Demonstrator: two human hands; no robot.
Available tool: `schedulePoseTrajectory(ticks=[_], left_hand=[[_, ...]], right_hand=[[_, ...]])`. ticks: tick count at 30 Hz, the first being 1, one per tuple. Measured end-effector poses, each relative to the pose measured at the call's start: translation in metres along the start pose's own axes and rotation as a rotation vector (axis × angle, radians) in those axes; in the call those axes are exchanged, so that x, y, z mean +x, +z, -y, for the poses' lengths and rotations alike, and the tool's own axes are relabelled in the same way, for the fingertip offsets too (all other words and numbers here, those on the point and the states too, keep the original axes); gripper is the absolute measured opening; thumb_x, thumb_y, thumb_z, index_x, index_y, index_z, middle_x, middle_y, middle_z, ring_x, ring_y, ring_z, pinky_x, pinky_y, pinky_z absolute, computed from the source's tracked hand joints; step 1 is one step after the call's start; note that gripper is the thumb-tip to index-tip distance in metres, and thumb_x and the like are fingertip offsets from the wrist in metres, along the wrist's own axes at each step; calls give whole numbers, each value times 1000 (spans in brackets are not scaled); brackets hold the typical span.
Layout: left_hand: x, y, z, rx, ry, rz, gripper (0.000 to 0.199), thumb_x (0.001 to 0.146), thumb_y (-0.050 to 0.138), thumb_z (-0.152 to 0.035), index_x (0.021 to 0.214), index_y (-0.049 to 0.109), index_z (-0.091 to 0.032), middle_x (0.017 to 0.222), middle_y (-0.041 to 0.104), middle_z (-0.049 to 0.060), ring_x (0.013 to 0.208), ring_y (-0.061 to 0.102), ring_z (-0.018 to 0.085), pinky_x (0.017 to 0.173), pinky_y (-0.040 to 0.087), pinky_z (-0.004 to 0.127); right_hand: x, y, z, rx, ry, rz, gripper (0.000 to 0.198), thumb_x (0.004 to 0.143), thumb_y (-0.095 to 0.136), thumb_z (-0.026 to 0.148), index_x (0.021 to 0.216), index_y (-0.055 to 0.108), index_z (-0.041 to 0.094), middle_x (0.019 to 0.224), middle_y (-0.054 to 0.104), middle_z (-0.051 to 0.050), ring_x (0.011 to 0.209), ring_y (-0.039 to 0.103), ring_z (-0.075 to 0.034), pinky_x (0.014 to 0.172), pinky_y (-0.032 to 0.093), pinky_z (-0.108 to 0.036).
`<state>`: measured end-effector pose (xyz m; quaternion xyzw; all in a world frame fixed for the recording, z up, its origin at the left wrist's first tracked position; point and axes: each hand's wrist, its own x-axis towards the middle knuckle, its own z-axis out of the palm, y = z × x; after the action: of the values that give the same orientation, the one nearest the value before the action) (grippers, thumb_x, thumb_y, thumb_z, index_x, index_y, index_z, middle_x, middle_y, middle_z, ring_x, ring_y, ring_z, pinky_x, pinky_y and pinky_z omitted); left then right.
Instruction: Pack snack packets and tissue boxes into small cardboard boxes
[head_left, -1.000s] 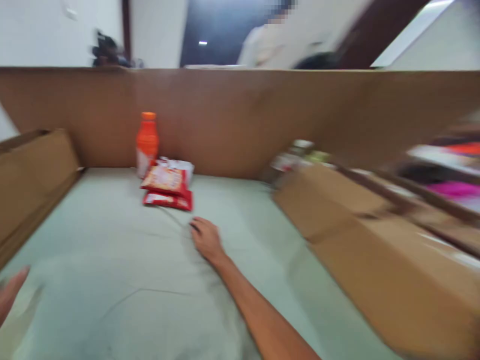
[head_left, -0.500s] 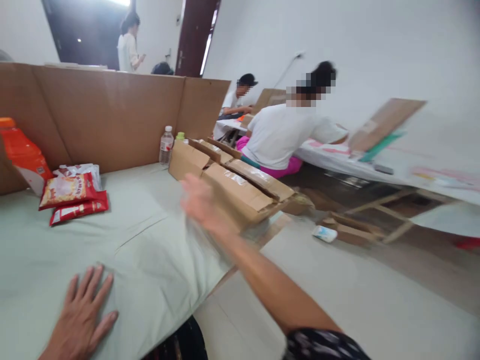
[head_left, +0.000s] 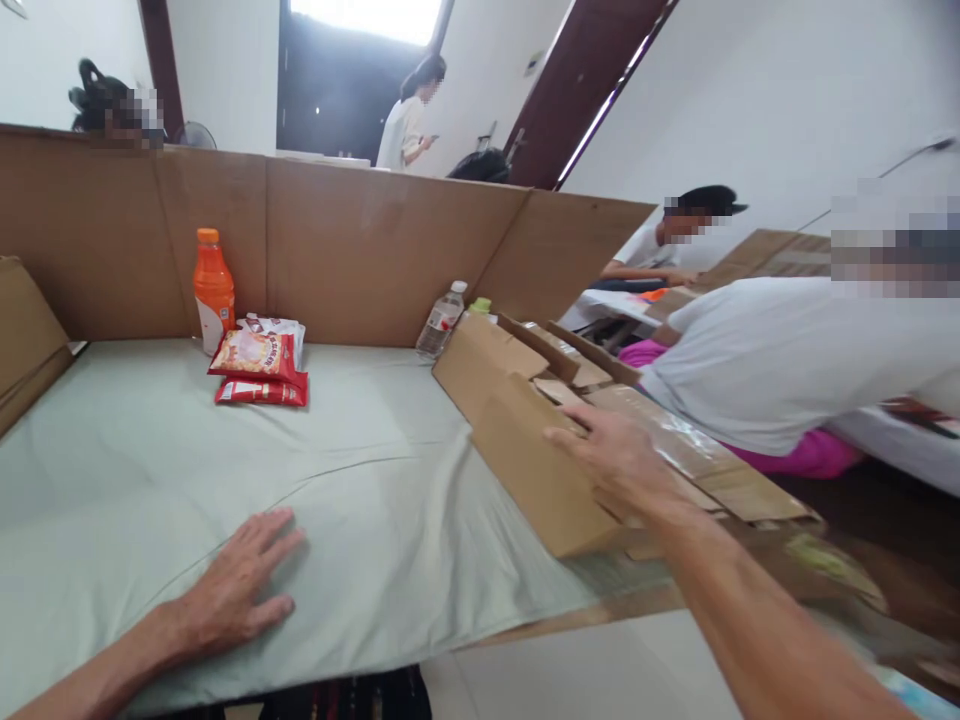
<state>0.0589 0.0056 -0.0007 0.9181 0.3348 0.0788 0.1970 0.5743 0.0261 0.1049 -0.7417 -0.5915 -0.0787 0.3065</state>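
Note:
My left hand (head_left: 244, 580) lies flat on the pale green cloth (head_left: 360, 520) that covers the table, fingers stretched out and holding nothing. On the right side of the table, my right hand (head_left: 611, 450) is at the top edge of a long cardboard box (head_left: 532, 465), its fingers bent over the flap; part of the grip is hidden. The box's top is partly open, and its inside cannot be made out. Beyond the left hand are red snack packets (head_left: 259, 355), stacked beside white ones, and an orange bottle (head_left: 214, 290).
A tall cardboard screen (head_left: 397, 250) borders the table's far side. A clear plastic bottle (head_left: 442, 320) leans near the box's far end. Another cardboard piece (head_left: 26, 340) stands at left. A person in a white shirt (head_left: 780, 350) sits close on the right; others are farther back.
The view has swung left. My right hand has come onto the top edge of the cardboard box, whose near flap now stands raised. My left hand stays on the cloth.

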Motion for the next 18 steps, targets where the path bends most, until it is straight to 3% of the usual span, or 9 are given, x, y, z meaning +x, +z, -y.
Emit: schedulePoseTrajectory(ticks=[2, 4, 8, 11, 14, 18], left_hand=[[-9, -9, 16, -42, -56, -77, 83, 93, 68, -34, 167, 30, -27, 173, 31, 18, 157, 37, 39, 123, 42, 60], [-15, -25, 30, -77, -100, -152, 91, 96, 67, -40, 170, 17, -27, 175, 22, 20, 159, 31, 41, 124, 40, 61], [-17, -57, 37, -297, -130, -269, 114, 89, 74, -66, 171, 3, -30, 179, 6, 18, 163, 13, 45, 129, 20, 70], [-14, -62, 28, -467, -103, -262, 138, 72, 76, -85, 171, -1, -26, 178, 2, 21, 163, 8, 48, 129, 13, 71], [-12, -53, 24, -558, -77, -230, 148, 67, 70, -95, 170, -9, -23, 177, 9, 23, 162, 17, 47, 130, 22, 66], [-10, -42, 26, -658, -69, -235, 145, 71, 75, -87, 169, -12, -23, 178, 7, 22, 162, 16, 48, 131, 20, 65]], right_hand=[[-8, -1, 35, 31, -43, 118, 22, 85, 65, 36, 97, 77, 22, 79, 78, -8, 62, 69, -22, 61, 53, -33], [-21, -3, 76, 83, -151, 214, 25, 88, 62, 34, 105, 76, 22, 87, 80, -5, 70, 72, -22, 67, 56, -33], [-58, -8, 166, 196, -625, 315, 18, 97, 57, 22, 102, 73, 21, 95, 78, -6, 85, 74, -20, 77, 58, -30], [-86, -15, 219, 213, -876, 328, 21, 101, 52, 13, 99, 72, 20, 92, 76, -7, 84, 72, -19, 75, 56, -29], [-101, -29, 244, 276, -948, 476, 20, 105, 53, 20, 101, 72, 21, 96, 77, -7, 85, 73, -19, 74, 57, -30], [-92, -46, 245, 393, -852, 846, 26, 110, 49, 32, 106, 74, 27, 95, 79, -1, 82, 74, -16, 72, 58, -27]])
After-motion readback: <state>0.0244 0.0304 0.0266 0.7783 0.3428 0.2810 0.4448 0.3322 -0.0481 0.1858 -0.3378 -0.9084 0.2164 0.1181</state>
